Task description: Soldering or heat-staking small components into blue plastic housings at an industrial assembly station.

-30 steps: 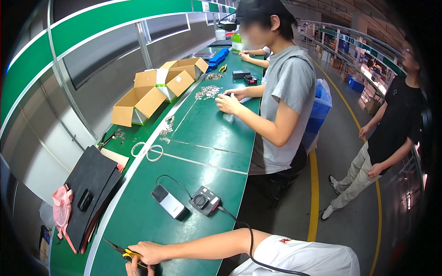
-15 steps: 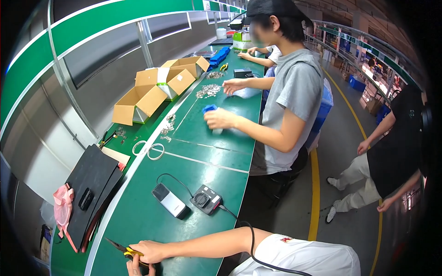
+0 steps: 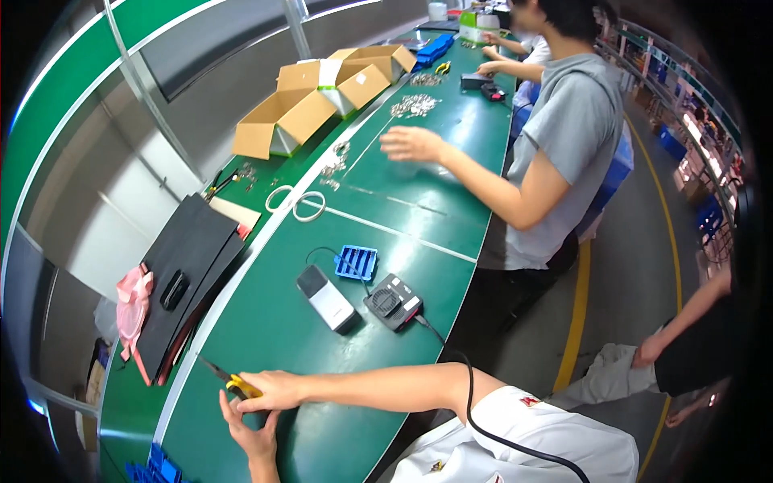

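My right hand [image 3: 278,390] is closed around yellow-and-black long-nose pliers [image 3: 241,386], their dark jaws pointing to the upper left. Just below it, my left hand [image 3: 251,433] comes up from the lower edge, thumb and fingers apart in a curve near the plier handles. A dark patch between its fingers cannot be made out. Beyond my hands lie a silver-and-black box-shaped device [image 3: 328,299] and a square black device with a round grille [image 3: 393,303], from which a black cable runs over my arm. Behind them lies a blue slotted tray [image 3: 356,262].
A co-worker's hand [image 3: 412,145] reaches over the green table [image 3: 403,209] near piles of small metal parts [image 3: 415,105]. White rings [image 3: 309,206], open cartons [image 3: 288,121], a black folder [image 3: 189,274] and a pink item [image 3: 133,298] line the left side. Blue pieces [image 3: 157,465] sit lower left.
The view has shifted, showing more of my left hand. The blue tray, earlier in the co-worker's hand, now lies on the table behind the devices. My right hand still grips the pliers.
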### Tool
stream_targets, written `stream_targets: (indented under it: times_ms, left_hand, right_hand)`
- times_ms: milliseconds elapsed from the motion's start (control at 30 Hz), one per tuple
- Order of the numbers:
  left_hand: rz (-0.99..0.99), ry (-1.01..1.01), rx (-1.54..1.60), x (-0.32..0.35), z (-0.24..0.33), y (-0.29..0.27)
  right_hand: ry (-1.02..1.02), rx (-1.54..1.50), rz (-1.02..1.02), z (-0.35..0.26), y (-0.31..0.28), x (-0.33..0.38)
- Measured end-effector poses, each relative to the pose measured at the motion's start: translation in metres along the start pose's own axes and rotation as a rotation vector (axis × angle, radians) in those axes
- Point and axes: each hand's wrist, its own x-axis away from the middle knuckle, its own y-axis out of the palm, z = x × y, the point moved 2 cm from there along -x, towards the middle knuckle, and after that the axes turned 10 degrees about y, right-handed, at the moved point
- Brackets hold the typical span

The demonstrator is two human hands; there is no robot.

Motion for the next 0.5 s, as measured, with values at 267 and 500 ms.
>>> stream_targets:
  times_ms: [267, 500]
  left_hand:
    - [-0.26, 0.069, -0.496, -0.115, 0.107, -0.01]
    - [-0.693, 0.556, -0.63, -0.2, 0.164, 0.208]
  right_hand:
    - [0.047, -0.769, -0.105, 0.027, 0.001, -0.03]
    - [0.041, -0.742, -0.152, 0.019, -0.009, -0.005]
